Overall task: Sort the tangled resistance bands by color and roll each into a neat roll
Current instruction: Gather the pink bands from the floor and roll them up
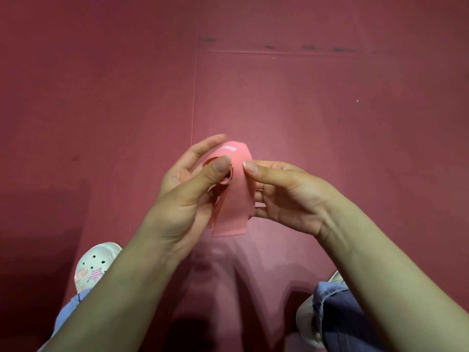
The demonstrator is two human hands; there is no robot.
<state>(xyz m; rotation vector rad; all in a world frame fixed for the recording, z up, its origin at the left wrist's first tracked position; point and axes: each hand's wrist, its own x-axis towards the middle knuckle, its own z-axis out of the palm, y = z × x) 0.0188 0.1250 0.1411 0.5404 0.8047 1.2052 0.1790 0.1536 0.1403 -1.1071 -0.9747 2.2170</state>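
A pink resistance band [234, 199] with small white lettering near its top is held in the air between both hands, above the dark red floor mat. It is partly coiled at the upper end, and a flat tail hangs down from it. My left hand [189, 191] pinches the coiled part, thumb on the near side and fingers behind. My right hand [286, 191] pinches the band's right edge with its thumb, fingers behind the band. No other band is in view.
The dark red mat [279, 97] covers the floor, with a seam running down the middle and a taped edge farther off. My white clog [95, 265] and blue trouser legs [337, 316] show at the bottom left and right.
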